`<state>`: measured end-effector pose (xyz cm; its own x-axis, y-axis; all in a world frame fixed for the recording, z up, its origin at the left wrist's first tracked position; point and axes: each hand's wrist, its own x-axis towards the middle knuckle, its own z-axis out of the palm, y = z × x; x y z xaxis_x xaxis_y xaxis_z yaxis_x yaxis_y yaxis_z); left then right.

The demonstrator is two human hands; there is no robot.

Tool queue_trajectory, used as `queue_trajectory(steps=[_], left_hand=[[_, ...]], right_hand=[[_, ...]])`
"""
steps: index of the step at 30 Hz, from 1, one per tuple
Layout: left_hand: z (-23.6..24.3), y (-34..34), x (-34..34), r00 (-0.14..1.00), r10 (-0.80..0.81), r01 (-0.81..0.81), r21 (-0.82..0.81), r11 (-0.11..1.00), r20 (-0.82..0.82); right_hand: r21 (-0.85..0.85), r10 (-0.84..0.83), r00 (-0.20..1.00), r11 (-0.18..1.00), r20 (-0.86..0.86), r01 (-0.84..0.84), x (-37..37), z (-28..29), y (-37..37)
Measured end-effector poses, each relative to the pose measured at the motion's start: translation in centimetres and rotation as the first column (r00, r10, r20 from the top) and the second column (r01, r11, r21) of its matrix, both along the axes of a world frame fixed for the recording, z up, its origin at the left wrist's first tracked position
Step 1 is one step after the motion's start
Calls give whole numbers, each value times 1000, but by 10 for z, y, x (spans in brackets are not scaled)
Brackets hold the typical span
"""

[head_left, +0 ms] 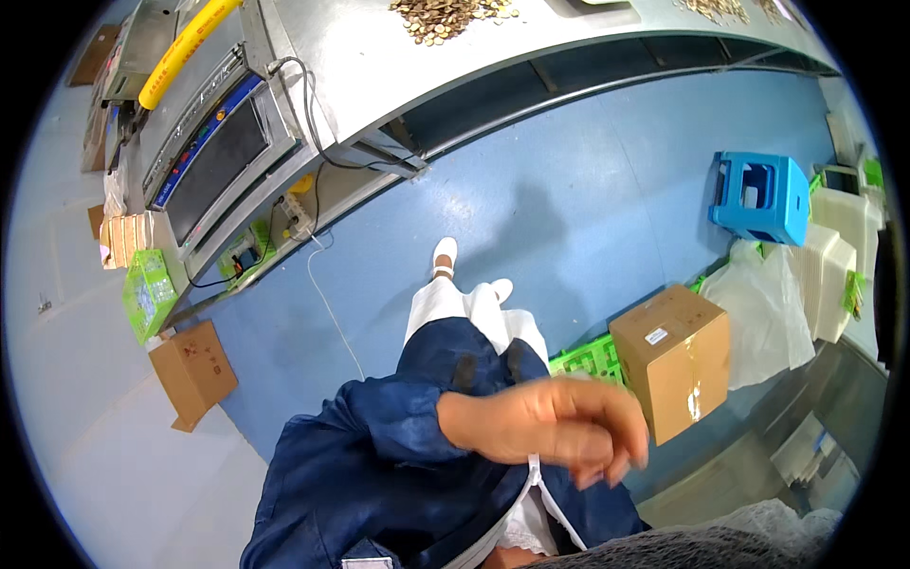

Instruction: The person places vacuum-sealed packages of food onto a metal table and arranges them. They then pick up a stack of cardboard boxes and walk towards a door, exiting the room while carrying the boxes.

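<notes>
My left hand (545,427) reaches across the front of my dark blue jacket (379,484), its fingers loosely bent and apart, slightly blurred, with nothing visible in them. Behind its fingertips is a brown cardboard box (668,360) on the floor, beside a green plastic crate (583,356). The white zip of the jacket runs below my hand. My right hand does not show. My white trousers and white shoes appear below on the blue floor.
A steel counter (351,47) bears small round pieces (436,19). At left stand a machine (213,152) with a yellow tube (185,52), an opened carton (199,370) and a cable (327,303) across the floor. At right are a blue stool (777,199) and translucent bags (749,332).
</notes>
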<state>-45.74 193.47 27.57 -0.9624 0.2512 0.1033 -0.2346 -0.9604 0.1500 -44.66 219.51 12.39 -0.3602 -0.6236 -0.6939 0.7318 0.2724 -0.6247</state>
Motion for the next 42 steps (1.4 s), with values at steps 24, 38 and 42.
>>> queue_trajectory(steps=[24, 38, 42], left_hand=[[-280, -10, 157, 697, -393, 717, -601, 353, 600], [-326, 3, 77, 708, -329, 706, -618, 346, 624], [-419, -37, 61, 877, -258, 476, -666, 575, 404]], right_hand=[[280, 858, 488, 514, -161, -811, -103, -31, -26], [68, 897, 410, 424, -164, -903, -215, -117, -15], [50, 931, 342, 350, -124, -935, -242, -174, -38]])
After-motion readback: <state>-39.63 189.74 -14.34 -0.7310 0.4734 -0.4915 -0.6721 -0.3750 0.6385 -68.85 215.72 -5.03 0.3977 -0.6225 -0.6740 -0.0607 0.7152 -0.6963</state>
